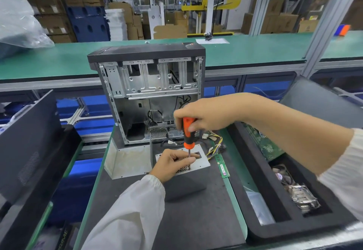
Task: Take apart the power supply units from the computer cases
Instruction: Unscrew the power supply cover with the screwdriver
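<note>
The power supply unit [184, 173] is standing just in front of the open computer case [149, 92]. The left hand [172, 164] is pinching the screwdriver [189, 133] shaft on the unit's top; the right hand [200, 117] is gripping its orange handle above.

Screwdriver [189, 133] tip hidden behind left hand [172, 164]; screw unseen; right sleeve [345, 171] cut off.

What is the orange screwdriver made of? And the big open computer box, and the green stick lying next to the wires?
Screwdriver: orange and black handle looks like plastic or rubber, matte; its thin shaft looks like steel, grey and shiny.
Computer case: frame looks like bare sheet metal, silvery with punched holes; its dark top looks like plastic.
Green stick: seemingly a circuit board, flat, green, with a label.
</note>
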